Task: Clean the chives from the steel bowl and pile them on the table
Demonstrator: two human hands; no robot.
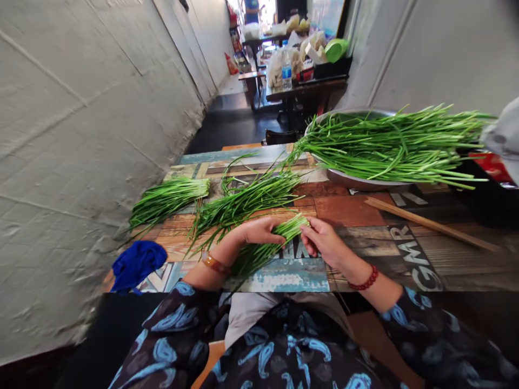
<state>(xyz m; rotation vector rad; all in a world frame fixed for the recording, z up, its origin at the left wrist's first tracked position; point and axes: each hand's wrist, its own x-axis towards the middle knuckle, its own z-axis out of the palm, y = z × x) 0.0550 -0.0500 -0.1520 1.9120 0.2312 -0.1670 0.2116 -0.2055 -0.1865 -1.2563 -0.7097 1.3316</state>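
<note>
My left hand [263,231] is wrapped round a bunch of garlic chives [259,259], whose dark leaves trail down toward the table's front edge. At the pale cut ends of that bunch, my right hand [316,236] has its thumb and fingers pinched together on the stem tips. Just beyond my left hand lies a loose pile of chives [247,202] on the tabletop. A neater bundle of chives [172,200] rests farther left, its pale ends pointing right.
A metal basin [344,178] heaped with long chives [397,143] stands at the back right. Wooden chopsticks [430,222] lie on the patterned table [344,210]. A blue cloth [140,265] sits at the left edge by the wall. Behind, another table holds a water bottle [286,67] and bags.
</note>
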